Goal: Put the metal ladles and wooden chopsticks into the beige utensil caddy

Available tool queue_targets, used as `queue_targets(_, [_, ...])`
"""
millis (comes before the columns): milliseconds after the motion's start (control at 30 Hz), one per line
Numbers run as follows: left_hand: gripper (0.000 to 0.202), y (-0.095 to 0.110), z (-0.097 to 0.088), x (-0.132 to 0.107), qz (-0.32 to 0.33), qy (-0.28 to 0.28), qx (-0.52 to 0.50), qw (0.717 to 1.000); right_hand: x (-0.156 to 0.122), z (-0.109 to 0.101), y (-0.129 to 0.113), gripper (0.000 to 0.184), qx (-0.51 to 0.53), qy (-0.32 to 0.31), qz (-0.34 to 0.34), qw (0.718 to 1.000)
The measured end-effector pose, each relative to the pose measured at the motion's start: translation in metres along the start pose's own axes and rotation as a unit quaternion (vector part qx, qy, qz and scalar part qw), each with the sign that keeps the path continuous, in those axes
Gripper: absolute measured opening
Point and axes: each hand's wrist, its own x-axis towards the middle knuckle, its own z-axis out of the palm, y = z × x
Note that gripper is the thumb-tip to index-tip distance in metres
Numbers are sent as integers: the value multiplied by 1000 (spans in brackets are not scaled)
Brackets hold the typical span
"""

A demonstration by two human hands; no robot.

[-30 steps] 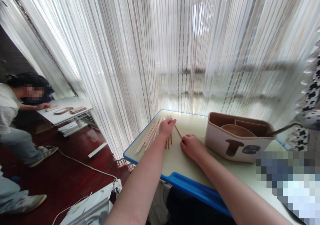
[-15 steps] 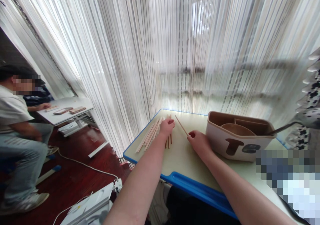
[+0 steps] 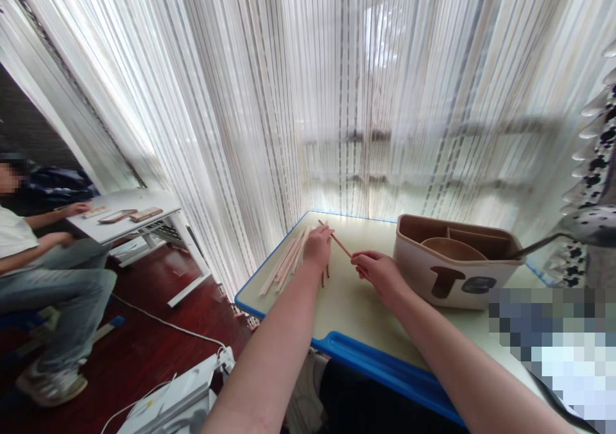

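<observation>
A thin wooden chopstick (image 3: 342, 244) slants between my hands above the table. My right hand (image 3: 380, 272) pinches its near end. Toward the far end, my left hand (image 3: 317, 246) has thumb and fingers closed at the stick. Left of that hand, several pale chopsticks (image 3: 287, 264) lie in a loose, roughly parallel bunch. A few darker-tipped chopsticks (image 3: 324, 277) show from beneath my left hand, partly covered by it.
The cream table (image 3: 346, 315) has a blue rim. At right, a divided brown-and-white utensil box (image 3: 447, 283) holds a brown bowl and a ladle (image 3: 543, 246). A striped curtain hangs behind. On the left, a person (image 3: 24, 241) sits at a white table (image 3: 144, 198).
My right hand has moved the chopstick left, so its far end now meets my left hand's fingers. The seated person has shifted left in the view.
</observation>
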Motion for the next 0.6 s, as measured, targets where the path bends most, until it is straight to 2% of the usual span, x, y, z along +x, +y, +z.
queue_targets(167, [25,0,-3,-1,45,4,19,999,0,-3,-9,14,125,-7,76,989])
queue_targets(300, [25,1,-4,-1,65,6,19,998,2,-8,-14,13,188,-14,73,979])
queue_targets(433, [25,0,-1,-1,72,9,35,997,0,-10,-17,20,152,-25,5,988])
queue_targets(600, [25,-2,3,-1,105,12,35,994,-4,-7,-17,28,14,-9,-139,990])
